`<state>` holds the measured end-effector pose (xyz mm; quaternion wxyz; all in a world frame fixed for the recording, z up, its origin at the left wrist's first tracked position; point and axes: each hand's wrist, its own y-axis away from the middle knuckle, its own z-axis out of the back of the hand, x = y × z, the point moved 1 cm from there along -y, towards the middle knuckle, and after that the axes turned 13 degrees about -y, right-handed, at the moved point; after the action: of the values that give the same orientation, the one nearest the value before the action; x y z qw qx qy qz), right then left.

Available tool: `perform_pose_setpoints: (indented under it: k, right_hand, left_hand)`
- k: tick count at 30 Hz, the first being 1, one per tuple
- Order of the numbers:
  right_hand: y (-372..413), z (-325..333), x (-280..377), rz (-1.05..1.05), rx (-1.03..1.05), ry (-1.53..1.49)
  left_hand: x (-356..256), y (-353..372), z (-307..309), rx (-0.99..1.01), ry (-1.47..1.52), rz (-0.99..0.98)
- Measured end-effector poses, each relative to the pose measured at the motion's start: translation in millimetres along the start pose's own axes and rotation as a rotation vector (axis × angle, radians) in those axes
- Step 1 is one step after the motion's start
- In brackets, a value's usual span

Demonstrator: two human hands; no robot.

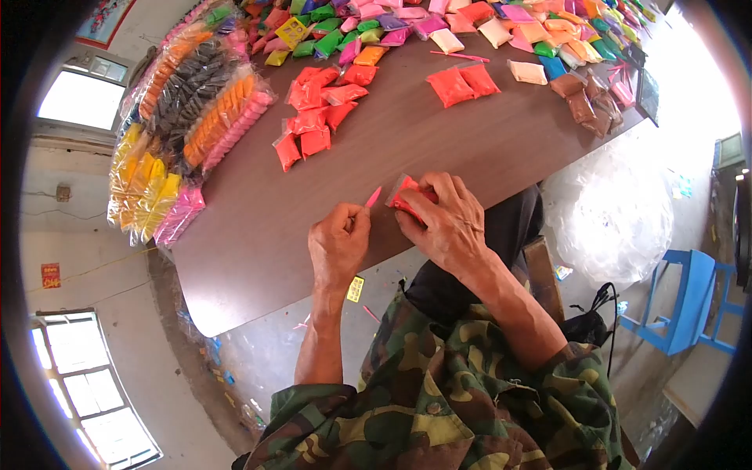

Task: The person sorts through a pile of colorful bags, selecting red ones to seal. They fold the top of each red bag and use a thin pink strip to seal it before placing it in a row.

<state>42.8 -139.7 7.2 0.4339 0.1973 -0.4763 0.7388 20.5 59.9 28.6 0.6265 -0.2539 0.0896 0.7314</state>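
Observation:
My left hand (339, 239) is closed in a fist around a small pink plastic stick (374, 197), whose flat, pointed tip sticks out toward the right. Close by, my right hand (450, 219) grips a red packet (402, 188) in clear wrapping, fingers curled over it and hiding much of it. Both hands are over the near edge of the brown table (313, 200), and the stick's tip is a short way from the packet. Beyond them lie a loose pile of red packets (311, 117) and a pair of red packets (462, 84).
Bagged packets (188, 117) are stacked along the table's left side. Many coloured packets (376, 27) cover the far edge, with brown packets (587, 106) at the right. Another pink stick (460, 56) lies on the table. A blue stool (680, 301) and a clear plastic bag (611, 211) stand right.

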Motion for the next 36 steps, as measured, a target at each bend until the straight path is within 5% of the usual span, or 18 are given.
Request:
perform_pose_setpoints:
  k: [29,32,36]
  right_hand:
    - [-2,19,10,-0.114,0.165,0.089]
    - [-12,22,10,0.083,0.039,0.044]
    - [-5,15,-3,0.11,0.121,-0.052]
  left_hand:
    - [-16,11,12,0.0,0.125,-0.01]
    - [-14,17,13,-0.001,0.1,-0.012]
    - [-21,27,10,-0.008,0.12,-0.039]
